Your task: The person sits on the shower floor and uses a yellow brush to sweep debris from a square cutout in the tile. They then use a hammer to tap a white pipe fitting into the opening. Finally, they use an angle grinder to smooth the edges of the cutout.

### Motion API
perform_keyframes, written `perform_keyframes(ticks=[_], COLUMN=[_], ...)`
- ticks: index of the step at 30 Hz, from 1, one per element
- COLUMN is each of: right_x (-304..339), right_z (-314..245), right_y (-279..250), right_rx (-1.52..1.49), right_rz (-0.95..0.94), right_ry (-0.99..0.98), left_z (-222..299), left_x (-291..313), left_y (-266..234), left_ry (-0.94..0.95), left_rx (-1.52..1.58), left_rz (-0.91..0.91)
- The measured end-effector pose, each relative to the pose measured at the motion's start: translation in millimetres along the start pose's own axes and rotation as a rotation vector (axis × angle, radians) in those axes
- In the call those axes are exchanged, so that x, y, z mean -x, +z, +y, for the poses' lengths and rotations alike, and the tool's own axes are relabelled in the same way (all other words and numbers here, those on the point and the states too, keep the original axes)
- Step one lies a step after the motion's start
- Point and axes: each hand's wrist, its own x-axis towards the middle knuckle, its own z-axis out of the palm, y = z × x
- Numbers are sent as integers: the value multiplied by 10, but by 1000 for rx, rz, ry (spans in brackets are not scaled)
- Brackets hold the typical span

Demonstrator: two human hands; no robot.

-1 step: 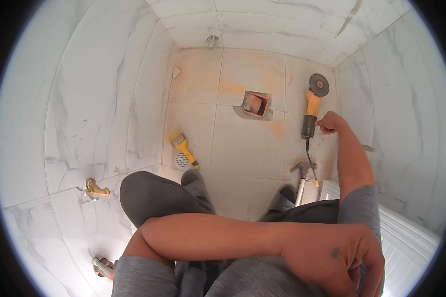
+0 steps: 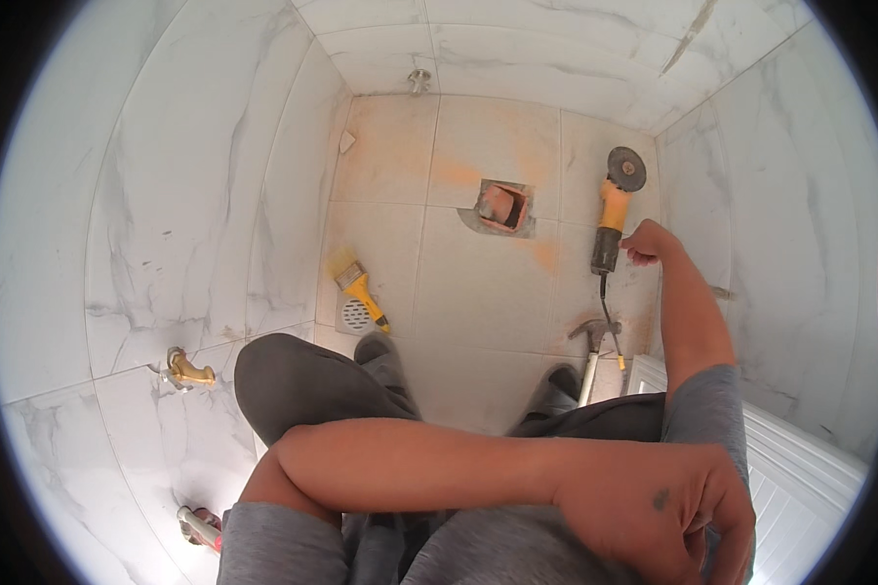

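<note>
My right hand [image 2: 648, 242] is stretched out over the right side of the floor, its fingers curled in. It is beside the dark handle of an angle grinder [image 2: 613, 207], which has a yellow body and a dark disc; whether they touch I cannot tell. No object shows in that hand. Across my lap lies my left forearm, and my left hand [image 2: 654, 507] is close to my right sleeve with bent fingers. What those fingers hold, if anything, is hidden. Below the grinder's cord, a claw hammer [image 2: 589, 363] with a pale handle leans near my right foot.
A square hole [image 2: 505, 208] with an orange lining is cut in the tiled floor. Left of it, a yellow-handled paintbrush [image 2: 358, 290] lies across a drain grate [image 2: 355, 315]. A brass tap [image 2: 189, 369] juts from the left wall. White panelling [image 2: 800, 468] stands at lower right.
</note>
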Motion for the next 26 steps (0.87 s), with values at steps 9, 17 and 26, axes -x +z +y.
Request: perform_keyframes(ticks=[9,17,26], right_x=[99,-53,-154], right_z=[22,41,86], right_y=[-102,-98,-87], right_rx=[1,20,-3], right_rz=[126,142,175], right_ry=[-48,-47,-56], left_z=[12,163,189], left_x=[52,73,20], left_y=[137,184,42], left_ry=[-107,-116,-82], left_rx=[95,-28,-31], left_rz=[-156,-181,-209])
